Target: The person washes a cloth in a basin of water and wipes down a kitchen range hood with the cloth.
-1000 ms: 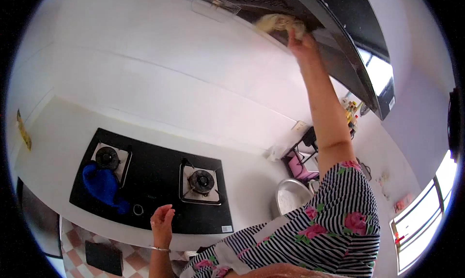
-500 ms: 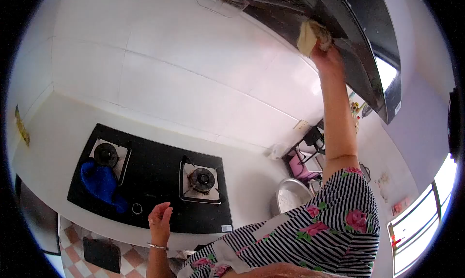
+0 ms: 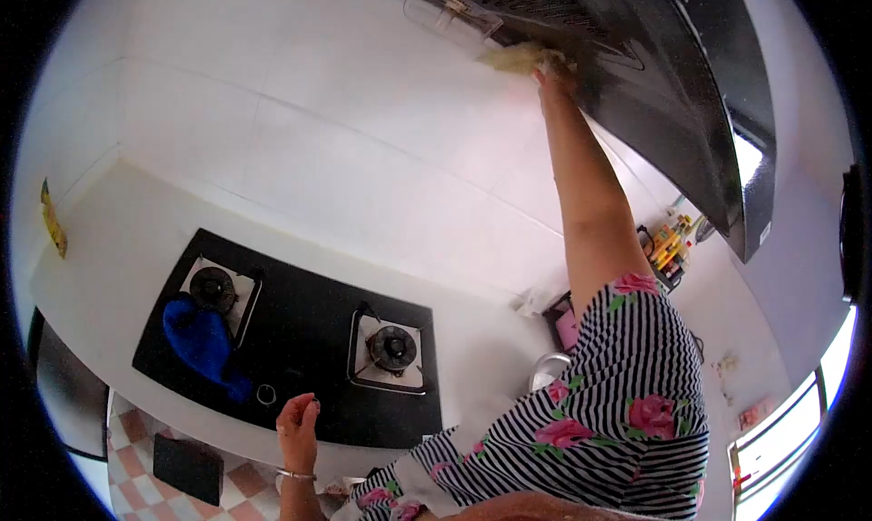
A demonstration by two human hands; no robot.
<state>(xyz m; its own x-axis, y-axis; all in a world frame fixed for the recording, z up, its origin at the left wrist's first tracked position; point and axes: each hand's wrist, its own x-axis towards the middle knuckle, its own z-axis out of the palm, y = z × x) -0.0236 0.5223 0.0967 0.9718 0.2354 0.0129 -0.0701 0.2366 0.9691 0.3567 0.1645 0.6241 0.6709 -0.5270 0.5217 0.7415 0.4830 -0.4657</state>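
Note:
Up at the underside of a dark range hood (image 3: 672, 94), my right hand (image 3: 556, 74) grips a pale yellow cloth (image 3: 516, 59). The cloth presses against the hood's rear lower edge, by the wall. My left hand (image 3: 298, 430) is low over the front edge of the black gas stove (image 3: 300, 367), fingers loosely bent, thumb a little apart, nothing visible in it. A bracelet circles that wrist. Left of this hand lies a crumpled blue cloth (image 3: 195, 335), partly against the left burner (image 3: 213, 289). The right burner (image 3: 393, 347) sits to the hand's right.
A clear plastic cup (image 3: 450, 12) hangs under the hood. On the white counter (image 3: 109, 239), right of the stove, a metal basin (image 3: 548, 368) is partly hidden by my sleeve. Bottles (image 3: 672, 244) stand farther right. A yellow packet (image 3: 53, 219) is at far left.
My right hand has moved the yellow cloth left along the hood's underside, toward the wall. The view has shifted slightly. My left hand stays by the stove's front edge.

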